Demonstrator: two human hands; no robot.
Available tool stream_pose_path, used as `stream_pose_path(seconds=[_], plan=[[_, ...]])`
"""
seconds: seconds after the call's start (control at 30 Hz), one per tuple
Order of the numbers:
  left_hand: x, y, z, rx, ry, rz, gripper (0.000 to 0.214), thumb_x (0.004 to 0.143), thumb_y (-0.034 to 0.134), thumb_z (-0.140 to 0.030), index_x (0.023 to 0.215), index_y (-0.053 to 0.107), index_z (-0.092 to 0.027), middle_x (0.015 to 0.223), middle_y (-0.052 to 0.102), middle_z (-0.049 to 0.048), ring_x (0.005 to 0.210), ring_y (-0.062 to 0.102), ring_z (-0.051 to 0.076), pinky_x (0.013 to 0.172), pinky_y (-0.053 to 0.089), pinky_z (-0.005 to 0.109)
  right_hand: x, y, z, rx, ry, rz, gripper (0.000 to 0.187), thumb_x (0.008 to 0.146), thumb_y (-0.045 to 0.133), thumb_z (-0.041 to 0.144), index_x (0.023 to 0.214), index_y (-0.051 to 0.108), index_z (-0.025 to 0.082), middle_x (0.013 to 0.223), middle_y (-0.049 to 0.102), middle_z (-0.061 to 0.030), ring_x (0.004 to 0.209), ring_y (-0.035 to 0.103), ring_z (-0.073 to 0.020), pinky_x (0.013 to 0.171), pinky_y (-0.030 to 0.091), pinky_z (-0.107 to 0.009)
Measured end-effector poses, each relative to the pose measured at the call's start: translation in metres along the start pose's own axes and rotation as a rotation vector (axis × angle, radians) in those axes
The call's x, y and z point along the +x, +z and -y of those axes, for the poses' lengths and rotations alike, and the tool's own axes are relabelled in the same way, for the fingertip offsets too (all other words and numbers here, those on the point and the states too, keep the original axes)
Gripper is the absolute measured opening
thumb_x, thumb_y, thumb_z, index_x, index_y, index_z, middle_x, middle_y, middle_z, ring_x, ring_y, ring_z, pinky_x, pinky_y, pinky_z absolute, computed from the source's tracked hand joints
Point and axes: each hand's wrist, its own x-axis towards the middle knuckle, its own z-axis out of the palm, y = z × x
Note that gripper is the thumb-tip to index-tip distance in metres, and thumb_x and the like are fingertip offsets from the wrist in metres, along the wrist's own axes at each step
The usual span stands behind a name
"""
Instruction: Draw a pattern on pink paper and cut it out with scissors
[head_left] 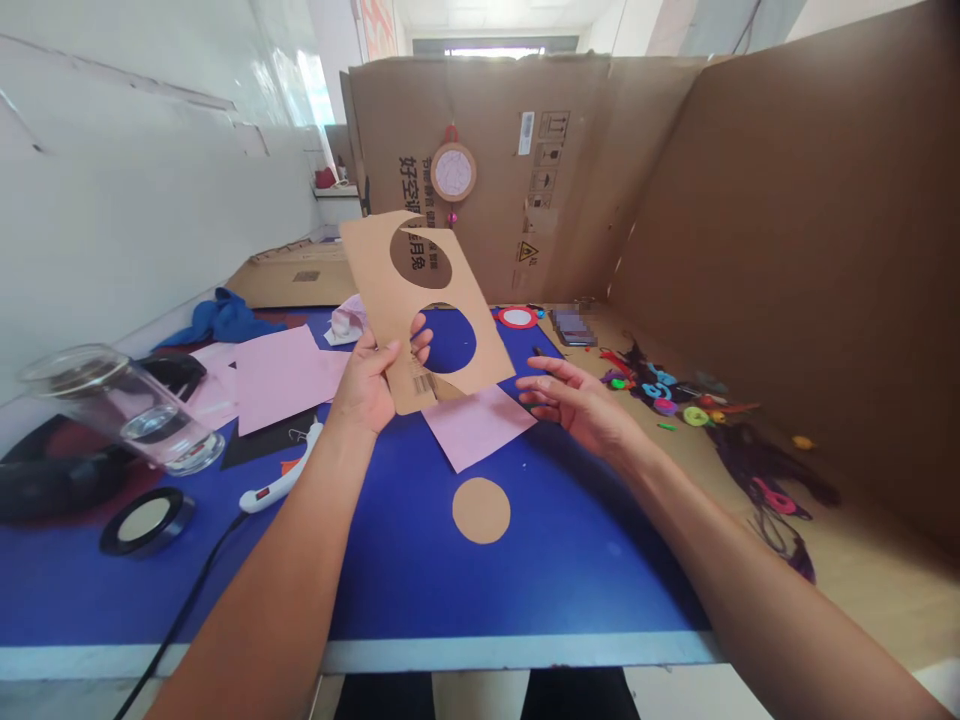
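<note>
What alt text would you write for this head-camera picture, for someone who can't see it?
A left hand holds up a card with two large round holes over a blue table, the right hand open and empty beside it. Nearer the viewer lies a cardboard disc; a glue gun and a glass are at left.

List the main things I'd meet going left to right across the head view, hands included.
Clear jar → white glue gun → left hand → cardboard circle → right hand → small yellow ball
</note>
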Motion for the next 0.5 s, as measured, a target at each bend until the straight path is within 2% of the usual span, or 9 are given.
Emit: stream_pose_path(seconds=[0.13,0.23,0.3,0.4,0.5], plan=[[-0.001,-0.003,-0.003,0.025,-0.004,0.001,0.04,0.091,0.071,-0.01,0.127,0.075,-0.026,0.137,0.081,0.009,0.13,0.076,0.031,0.112,0.06,0.046,0.0,0.002,-0.001,-0.048,-0.015,-0.009,0.057,0.075,0.097,0.042,0.125,0.074,0.027,0.114,0.084,-0.0062,0.087,0.077,-0.0185,0.077,0.061,-0.03],[-0.001,-0.004,-0.008,0.055,0.02,0.006,0.04,0.09,0.076,-0.014,0.127,0.074,-0.028,0.135,0.081,0.0087,0.13,0.075,0.032,0.11,0.061,0.048,0.002,0.0,-0.003,-0.18,-0.034,-0.061,0.054,0.075,0.093,0.042,0.123,0.074,0.025,0.11,0.084,-0.0067,0.082,0.075,-0.0188,0.072,0.059,-0.03],[0.0,-0.006,-0.014,0.086,0.085,-0.011,0.039,0.091,0.077,-0.016,0.127,0.074,-0.029,0.134,0.081,0.0073,0.13,0.075,0.031,0.11,0.061,0.047,0.004,-0.002,-0.006,-0.383,-0.058,-0.132,0.047,0.078,0.087,0.04,0.12,0.074,0.023,0.1,0.084,-0.006,0.077,0.074,-0.0196,0.068,0.056,-0.03],[0.003,-0.012,-0.023,0.122,0.184,-0.022,0.034,0.091,0.077,-0.015,0.123,0.076,-0.027,0.133,0.082,0.008,0.126,0.076,0.03,0.111,0.06,0.046,0.006,-0.006,-0.011,-0.803,-0.134,-0.234,0.035,0.087,0.078,0.035,0.119,0.076,0.022,0.085,0.081,-0.0025,0.07,0.072,-0.0197,0.067,0.052,-0.031],[0.008,-0.018,-0.027,0.127,0.253,-0.011,0.035,0.088,0.08,-0.017,0.122,0.077,-0.025,0.129,0.082,0.01,0.121,0.079,0.03,0.11,0.06,0.048,0.007,-0.007,-0.013,-1.047,-0.11,-0.236,0.03,0.094,0.073,0.036,0.121,0.077,0.022,0.083,0.08,-0.0008,0.069,0.073,-0.0189,0.07,0.051,-0.031]])
